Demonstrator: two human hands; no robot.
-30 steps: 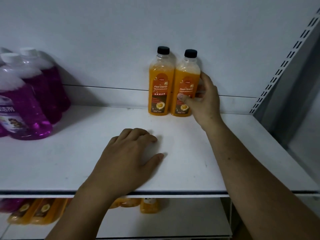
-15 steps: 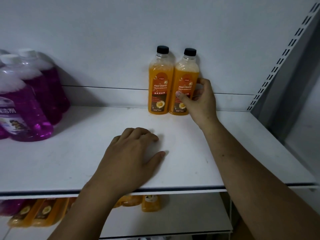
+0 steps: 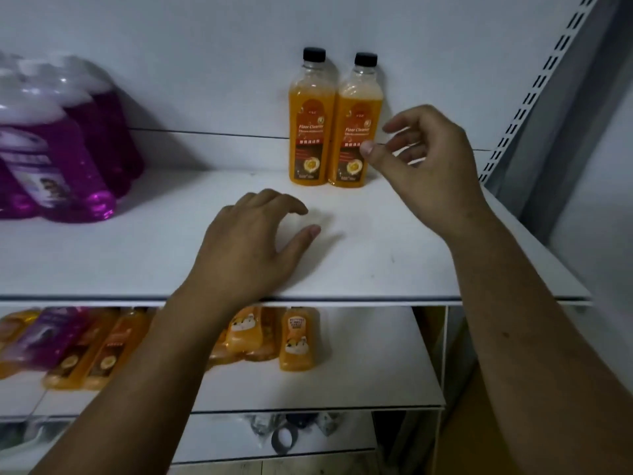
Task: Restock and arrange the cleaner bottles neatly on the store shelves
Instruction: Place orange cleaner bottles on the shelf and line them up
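Two upright floor cleaner bottles (image 3: pixel 311 132) are set touching at the back of the shelf (image 3: pixel 102 262); the open, empty right grip (image 3: pixel 428 166) is held just right of them, the left grip (image 3: pixel 250 245) rested loosely, empty, nearer the front

Left Floor Cleaner bottle (image 3: pixel 311 132) and right Floor Cleaner bottle (image 3: pixel 354 138): orange, black caps, upright, touching side by side at back of upper shelf (image 3: pixel 137 255); purple cleaner bottles (image 3: pixel 68 159) grouped far left; more orange bottles (image 3: pixel 296 337) on lower shelf (image 3: pixel 359 382).

orange bottles (image 3: pixel 311 132), black caps (image 3: pixel 314 54) | purple bottles (image 3: pixel 68 159) | white shelf (image 3: pixel 137 255)
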